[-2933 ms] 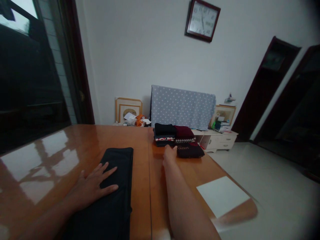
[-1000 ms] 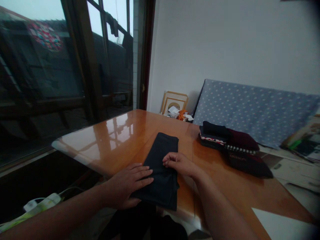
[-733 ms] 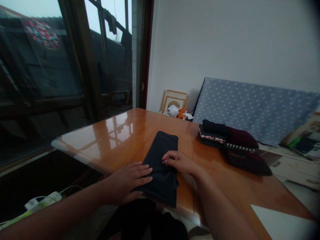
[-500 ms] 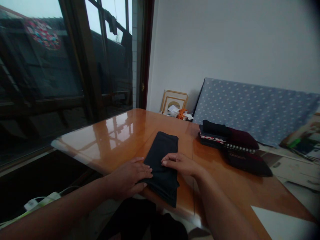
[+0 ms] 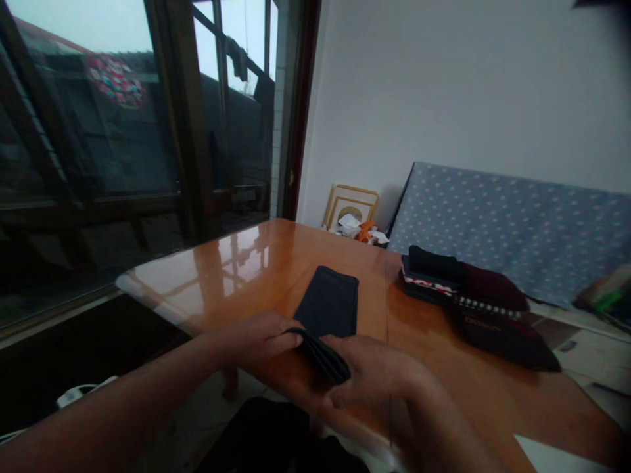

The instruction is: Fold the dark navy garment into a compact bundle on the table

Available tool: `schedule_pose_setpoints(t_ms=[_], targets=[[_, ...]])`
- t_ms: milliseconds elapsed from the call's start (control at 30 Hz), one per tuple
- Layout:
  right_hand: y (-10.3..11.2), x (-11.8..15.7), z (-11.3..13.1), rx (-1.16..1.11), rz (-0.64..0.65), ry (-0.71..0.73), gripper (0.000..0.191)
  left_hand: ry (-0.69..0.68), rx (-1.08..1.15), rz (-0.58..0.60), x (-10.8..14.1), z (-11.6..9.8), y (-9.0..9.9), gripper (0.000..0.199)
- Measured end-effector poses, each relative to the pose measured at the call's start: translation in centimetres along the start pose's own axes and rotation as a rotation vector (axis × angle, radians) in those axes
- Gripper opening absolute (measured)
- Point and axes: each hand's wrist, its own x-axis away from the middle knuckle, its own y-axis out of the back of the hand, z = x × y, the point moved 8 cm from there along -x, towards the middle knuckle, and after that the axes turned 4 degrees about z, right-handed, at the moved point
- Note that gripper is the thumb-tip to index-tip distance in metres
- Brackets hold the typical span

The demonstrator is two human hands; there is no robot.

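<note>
A dark folded garment (image 5: 329,295), its exact kind unclear, lies lengthwise near the front edge of the wooden table (image 5: 246,276). Its near end is lifted and bent upward, so the layered edges show. My left hand (image 5: 269,335) grips the left corner of that end, thumb on the near side. At the right corner, my right hand (image 5: 365,368) has its fingers behind the cloth and its thumb low in front. The far part of the garment rests flat on the tabletop.
Folded clothes (image 5: 438,269) are stacked at the right, beside a maroon and black pile (image 5: 497,315). A white sheet (image 5: 552,453) lies at the near right. Behind the table stand a spotted blue-grey covered panel (image 5: 473,210) and a picture frame (image 5: 352,197). Glass doors (image 5: 98,164) are at left.
Both hands have gone from lying on the cloth to holding its near end, which has come up off the table and folded away from me. The camera view has shifted slightly.
</note>
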Motion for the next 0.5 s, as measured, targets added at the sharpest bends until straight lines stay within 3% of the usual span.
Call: schedule_pose_setpoints(t_ms=[100, 233, 367, 500], targets=[[0.4, -0.5, -1.4, -0.090, -0.010, 0.005, 0.037, 0.061, 0.114, 0.031, -1.4, 1.3, 0.5, 0.033], [1.4, -1.7, -4.1, -0.466, -0.063, 0.028, 0.029, 0.143, 0.233, 0.032, -3.8, 3.7, 1.3, 0.037], [2.4, -1.9, -5.5, -0.688, -0.109, 0.123, 0.049, 0.221, 0.387, 0.042, -5.9, 6.2, 1.6, 0.038], [2.5, -1.9, -4.8, -0.783, -0.010, 0.248, 0.072, 0.339, 0.574, 0.027, -6.9, 8.6, 1.2, 0.036]])
